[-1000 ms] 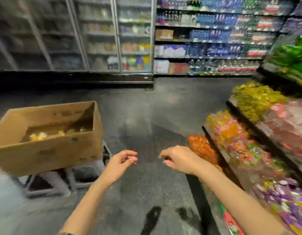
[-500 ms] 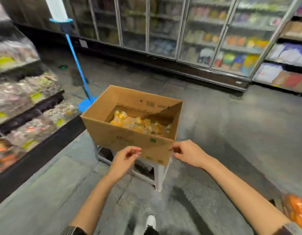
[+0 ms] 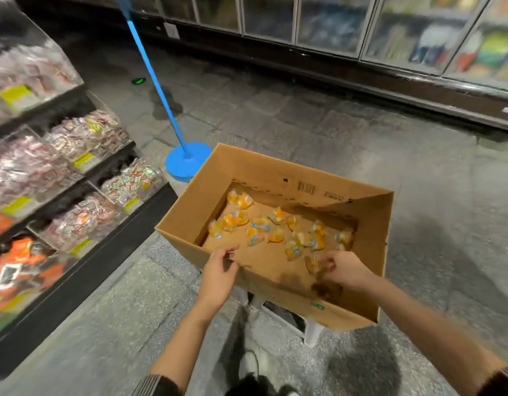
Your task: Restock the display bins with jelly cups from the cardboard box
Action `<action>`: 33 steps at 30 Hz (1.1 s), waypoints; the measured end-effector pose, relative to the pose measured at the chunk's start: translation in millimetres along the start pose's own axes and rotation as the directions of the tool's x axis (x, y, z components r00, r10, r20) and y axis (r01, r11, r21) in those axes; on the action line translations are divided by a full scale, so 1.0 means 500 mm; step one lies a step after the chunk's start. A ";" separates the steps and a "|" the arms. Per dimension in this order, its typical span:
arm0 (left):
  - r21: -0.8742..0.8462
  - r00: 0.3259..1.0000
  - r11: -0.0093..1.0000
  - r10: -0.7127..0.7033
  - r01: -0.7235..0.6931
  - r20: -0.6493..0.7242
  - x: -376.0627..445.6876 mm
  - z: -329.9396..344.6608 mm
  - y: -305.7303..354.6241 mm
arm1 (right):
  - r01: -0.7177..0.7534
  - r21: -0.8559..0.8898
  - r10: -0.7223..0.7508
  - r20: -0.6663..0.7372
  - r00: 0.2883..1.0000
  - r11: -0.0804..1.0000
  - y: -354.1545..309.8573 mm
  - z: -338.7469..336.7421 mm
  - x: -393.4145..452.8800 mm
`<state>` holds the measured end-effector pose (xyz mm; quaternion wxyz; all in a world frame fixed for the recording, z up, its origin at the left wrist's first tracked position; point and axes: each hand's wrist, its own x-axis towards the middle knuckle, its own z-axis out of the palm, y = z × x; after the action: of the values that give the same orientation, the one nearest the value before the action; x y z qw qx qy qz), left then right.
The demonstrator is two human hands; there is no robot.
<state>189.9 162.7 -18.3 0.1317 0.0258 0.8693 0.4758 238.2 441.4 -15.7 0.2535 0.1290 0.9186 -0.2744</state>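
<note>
A big cardboard box [image 3: 275, 178] sits in the middle of the shop floor, on top of a small white stool [image 3: 311, 330] that peeks out under its near edge. The box is open at the top. Down on its bottom lie the jelly cups [image 3: 275, 227] — little clear cups with orange inside, spread out in a loose bunch toward the right side of the box.

Both hands are at the near side of the box. The left hand [image 3: 218, 275] is at the near wall of the box, close to its left corner, with the fingers a bit bent and loose, holding nothing. The right hand [image 3: 344, 270] is down inside the box, and its fingers are curled around one jelly cup [image 3: 314, 264] at the near edge of the bunch.

Just behind the box's far left corner stands a blue round base [image 3: 187, 162] with a blue pole [image 3: 152, 78] leaning up out of it. To the left of the box are display bins [image 3: 84, 221] on dark shelves — full of wrapped sweets. Far behind the box runs a row of glass fridge doors [image 3: 327, 21], blurry.
</note>
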 end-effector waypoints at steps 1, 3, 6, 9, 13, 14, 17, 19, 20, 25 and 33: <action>0.050 0.999 0.999 -0.017 0.016 0.030 0.036 -0.001 -0.008 | -0.015 0.010 0.015 0.007 1.000 1.000 0.002 0.010 0.039; 0.215 0.989 0.977 -0.047 0.017 0.138 0.108 0.000 -0.028 | -0.040 0.028 0.039 0.024 0.999 0.999 0.001 0.030 0.115; 0.537 0.917 0.843 -0.201 -0.016 0.343 0.206 0.001 -0.068 | -0.088 0.006 0.087 0.078 0.993 0.996 -0.004 0.065 0.218; 0.724 0.903 0.684 -0.253 -0.088 0.349 0.269 0.010 -0.096 | -0.217 0.041 0.212 0.102 0.972 0.975 0.003 0.106 0.311; 0.658 0.848 0.750 -0.309 -0.060 0.430 0.340 0.036 -0.132 | -0.366 0.079 0.354 0.132 0.926 0.927 0.014 0.165 0.410; 0.647 0.820 0.760 -0.330 -0.063 0.468 0.357 0.045 -0.146 | -0.379 0.039 0.370 0.145 0.918 0.925 0.020 0.181 0.432; 0.635 0.763 0.764 -0.344 -0.110 0.547 0.396 0.070 -0.191 | -0.386 -0.042 0.387 0.187 0.903 0.921 0.043 0.233 0.492; 0.634 0.708 0.764 -0.384 -0.117 0.593 0.407 0.083 -0.207 | -0.386 -0.047 0.387 0.202 0.900 0.922 0.060 0.270 0.518; 0.624 0.703 0.771 -0.373 -0.128 0.605 0.411 0.087 -0.214 | -0.394 -0.050 0.396 0.195 0.897 0.918 0.067 0.286 0.531; 0.590 0.761 0.777 -0.242 -0.220 0.602 0.412 0.098 -0.219 | -0.446 -0.045 0.445 -0.031 0.895 0.894 0.091 0.365 0.573; 0.614 0.690 0.760 -0.327 -0.213 0.645 0.419 0.102 -0.213 | -0.425 0.211 0.473 -0.323 0.819 0.880 0.088 0.394 0.595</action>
<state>9.7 181.9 -176.2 0.4601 0.2249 0.8540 0.0914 83.3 394.3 -336.6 0.1270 0.4071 0.8730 -0.2366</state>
